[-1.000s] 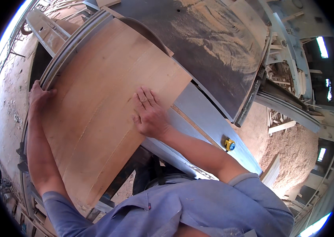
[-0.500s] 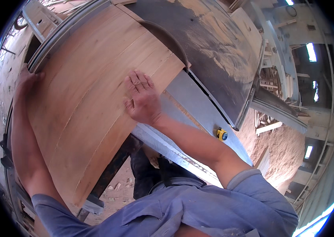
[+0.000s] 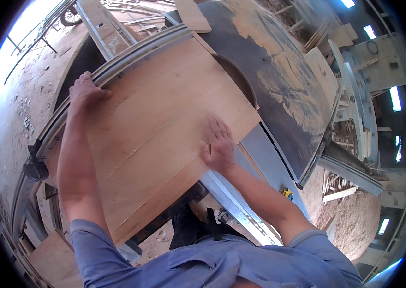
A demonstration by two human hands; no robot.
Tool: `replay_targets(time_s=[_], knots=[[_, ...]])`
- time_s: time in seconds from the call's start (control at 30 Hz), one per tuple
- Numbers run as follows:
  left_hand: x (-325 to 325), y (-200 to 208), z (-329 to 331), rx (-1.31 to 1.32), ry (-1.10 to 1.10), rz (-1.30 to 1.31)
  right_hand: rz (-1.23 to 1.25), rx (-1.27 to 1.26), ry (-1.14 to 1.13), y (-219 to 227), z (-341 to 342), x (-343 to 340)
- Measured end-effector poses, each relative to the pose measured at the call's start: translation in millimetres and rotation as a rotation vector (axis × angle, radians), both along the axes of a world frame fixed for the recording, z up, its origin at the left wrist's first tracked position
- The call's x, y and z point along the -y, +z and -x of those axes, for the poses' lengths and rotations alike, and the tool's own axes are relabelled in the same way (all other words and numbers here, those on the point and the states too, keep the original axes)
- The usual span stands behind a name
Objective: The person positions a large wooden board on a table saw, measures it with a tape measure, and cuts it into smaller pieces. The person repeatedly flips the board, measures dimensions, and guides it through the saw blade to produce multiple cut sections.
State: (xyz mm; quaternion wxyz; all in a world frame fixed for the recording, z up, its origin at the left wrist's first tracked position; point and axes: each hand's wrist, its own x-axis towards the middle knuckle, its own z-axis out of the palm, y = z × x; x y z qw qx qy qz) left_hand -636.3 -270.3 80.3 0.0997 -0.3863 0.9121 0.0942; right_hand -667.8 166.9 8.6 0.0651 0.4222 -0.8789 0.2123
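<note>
A wide, light-brown wooden board point(image 3: 150, 120) with several pale lines across it lies flat on a saw table. My right hand point(image 3: 220, 146) rests palm down on it near the right edge, fingers stretched and slightly blurred. At the board's far left edge, my left hand point(image 3: 85, 93) curls over a metal fence rail point(image 3: 138, 47), with its thumb on the board. A dark, curved disc like a saw blade point(image 3: 236, 74) stands along the board's right edge. A narrow wood strip point(image 3: 203, 43) lies between the board's far end and the dark tabletop.
The dark tabletop point(image 3: 280, 77) right of the disc carries sawdust. A yellow tape measure point(image 3: 288, 194) sits on the grey metal table point(image 3: 263, 149), partly behind my right forearm. A black stop block point(image 3: 35, 168) is on the rail. Wood offcuts point(image 3: 340, 187) and sawdust point(image 3: 356, 221) lie at the right.
The view has shifted, so the board and both hands appear farther right and lower. My right hand looks nearer the board's right corner. My left hand stays at the rail.
</note>
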Motion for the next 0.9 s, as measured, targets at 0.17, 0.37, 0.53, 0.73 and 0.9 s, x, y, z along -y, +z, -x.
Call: replay_targets(time_s=[0.17,0.37,0.53,0.73,0.9], knots=[[-44.9,-6.6,-23.5,-0.055,-0.033,-0.015,-0.031,-0.037,-0.006,-3.3,-22.2,-52.9],[-120.0,-7.9,-68.0,-0.13,-0.068,0.071,-0.018,-0.031,-0.002,3.3,-57.4,-128.7],[-217.2,-26.6,-155.2,-0.319,-0.026,0.24,-0.019,-0.065,0.026,4.5,-86.6,-194.3],[-426.3,-56.4,-372.7,-0.562,0.438,0.388,0.005,-0.08,0.01,1.2,-128.5,-269.3],[-524.0,-73.3,-485.1,-0.518,0.763,0.352,0.008,-0.132,0.027,-6.5,-155.7,-314.0]])
